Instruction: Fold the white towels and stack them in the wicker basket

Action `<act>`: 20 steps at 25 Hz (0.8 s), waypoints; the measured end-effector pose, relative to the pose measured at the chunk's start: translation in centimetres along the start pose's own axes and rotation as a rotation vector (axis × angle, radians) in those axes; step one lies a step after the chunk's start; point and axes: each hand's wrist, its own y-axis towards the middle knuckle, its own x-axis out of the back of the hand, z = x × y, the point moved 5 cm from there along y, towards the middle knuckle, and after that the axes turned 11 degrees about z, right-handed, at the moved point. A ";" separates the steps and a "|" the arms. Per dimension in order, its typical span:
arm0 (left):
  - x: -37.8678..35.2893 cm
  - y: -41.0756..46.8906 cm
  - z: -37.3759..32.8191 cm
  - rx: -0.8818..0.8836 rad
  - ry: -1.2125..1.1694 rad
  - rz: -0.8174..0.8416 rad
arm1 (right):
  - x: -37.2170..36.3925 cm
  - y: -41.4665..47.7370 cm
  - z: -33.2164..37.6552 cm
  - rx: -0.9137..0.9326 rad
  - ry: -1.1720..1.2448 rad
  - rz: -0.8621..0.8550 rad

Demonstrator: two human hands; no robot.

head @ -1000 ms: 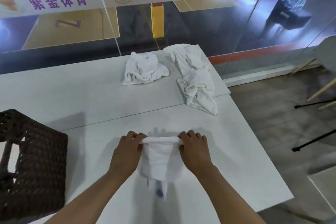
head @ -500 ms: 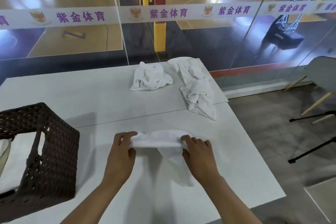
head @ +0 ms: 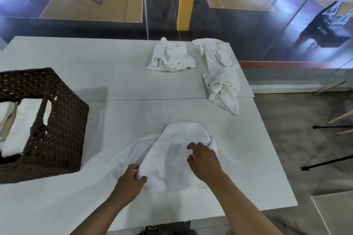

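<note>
A white towel (head: 172,147) lies spread and rumpled on the white table (head: 95,66) right in front of me. My left hand (head: 129,179) pinches its near left edge between thumb and fingers. My right hand (head: 204,158) hovers over or rests on the towel's right side with fingers loosely spread. The dark wicker basket (head: 57,120) stands at the left, with folded white towels (head: 17,135) inside. Two crumpled white towels wait at the far side: one (head: 172,57) in the middle, another (head: 221,80) by the right edge.
A glass wall runs behind the table's far edge. The table's right edge drops to a grey floor with black tripod legs (head: 324,164) and wooden chair legs (head: 340,118).
The towel held up between both hands now lies spread on the table. My right hand has let go of it. The view has swung left, showing more of the basket.
</note>
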 end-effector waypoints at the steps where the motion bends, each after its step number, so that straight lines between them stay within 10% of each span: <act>1: -0.4 0.0 -0.1 -0.020 0.038 0.028 | 0.8 1.5 0.4 0.027 -0.028 -0.010; 7: -2.1 2.9 -1.3 -0.188 0.677 0.109 | 0.8 12.1 2.9 0.252 -0.314 0.047; 10: -1.2 5.7 -2.3 -0.348 0.720 -0.146 | -1.9 15.5 3.1 0.371 -0.499 0.147; 14: -2.1 9.0 -1.0 -0.285 0.824 0.029 | -4.7 16.3 0.9 0.349 -0.484 0.255; 20: -0.1 10.1 -0.3 -0.179 0.823 -0.227 | 2.6 14.3 -2.1 0.320 -0.232 -0.280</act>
